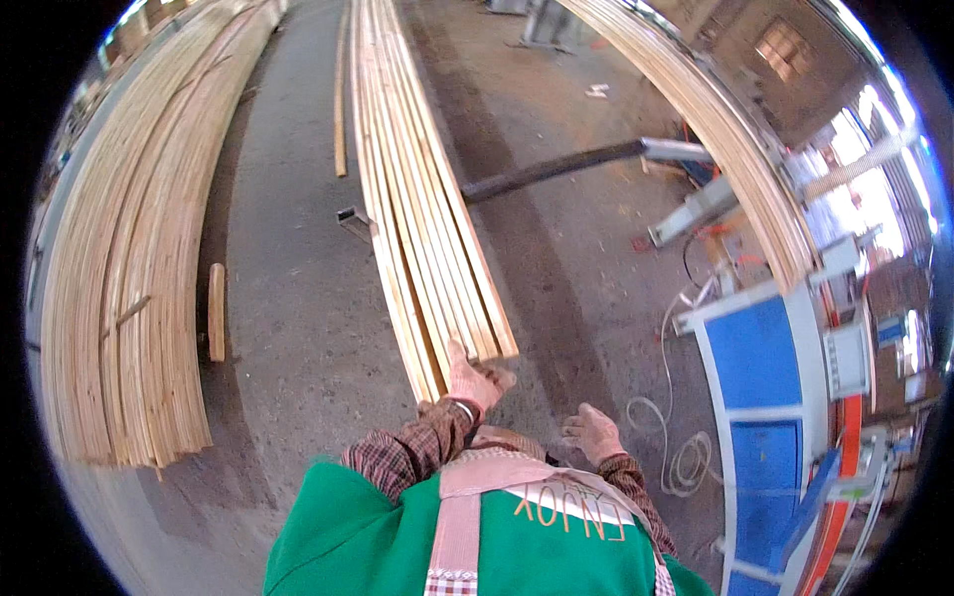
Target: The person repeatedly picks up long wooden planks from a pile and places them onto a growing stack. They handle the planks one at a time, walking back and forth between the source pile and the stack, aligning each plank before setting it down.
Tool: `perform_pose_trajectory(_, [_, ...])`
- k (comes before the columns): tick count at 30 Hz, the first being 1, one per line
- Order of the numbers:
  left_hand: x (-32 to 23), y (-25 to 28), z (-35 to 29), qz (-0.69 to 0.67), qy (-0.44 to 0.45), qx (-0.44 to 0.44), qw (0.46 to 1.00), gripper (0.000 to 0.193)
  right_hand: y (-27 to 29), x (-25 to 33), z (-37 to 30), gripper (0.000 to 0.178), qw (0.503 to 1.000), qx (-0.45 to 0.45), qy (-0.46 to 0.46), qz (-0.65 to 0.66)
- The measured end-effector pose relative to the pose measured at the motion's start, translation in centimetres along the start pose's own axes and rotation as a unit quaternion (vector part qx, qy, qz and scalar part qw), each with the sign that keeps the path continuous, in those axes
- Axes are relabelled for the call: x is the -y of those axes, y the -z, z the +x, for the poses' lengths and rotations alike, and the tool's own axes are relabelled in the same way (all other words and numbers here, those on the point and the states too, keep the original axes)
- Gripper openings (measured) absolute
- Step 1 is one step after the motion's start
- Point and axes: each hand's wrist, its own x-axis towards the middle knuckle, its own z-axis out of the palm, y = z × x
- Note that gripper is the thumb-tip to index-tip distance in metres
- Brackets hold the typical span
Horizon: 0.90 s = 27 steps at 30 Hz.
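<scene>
A row of long pale wooden strips (422, 189) runs away from me through the middle of the view, their near ends uneven. My left hand (479, 384) is closed at those near ends, with its thumb on top of a strip and its fingers around the end. Exactly how many strips it grips is hidden. To the right, apart from the wood, my right hand (593, 434) hangs in front of my body with fingers extended and nothing in it.
A metal support bar (556, 171) crosses under the strips. At left lies a large stack of wooden strips (149, 258), with a short wood piece (217, 313) beside it. More strips (715, 119) rest at right above a blue and white machine (757, 358). A pale hose (686, 462) coils on the floor.
</scene>
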Motion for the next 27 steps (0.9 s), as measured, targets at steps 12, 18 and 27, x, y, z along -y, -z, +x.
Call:
perform_pose_trajectory(12, [0.8, -3.0, 1.2, -0.104, -0.149, 0.083, 0.98, 0.074, -16.0, 12.9, 17.9, 0.066, 0.903, 0.321, 0.05, -0.283])
perform_pose_trajectory(18, [2.2, -5.5, 0.9, -0.13, -0.226, -0.033, 0.965, 0.078, -22.0, 14.3, 16.9, 0.071, 0.933, 0.306, -0.177, -0.074])
perform_pose_trajectory(27, [4.4, -12.6, -1.8, -0.11, -0.169, -0.078, 0.976, 0.072, -18.1, 18.2, 18.4, 0.078, 0.93, 0.326, -0.163, -0.045])
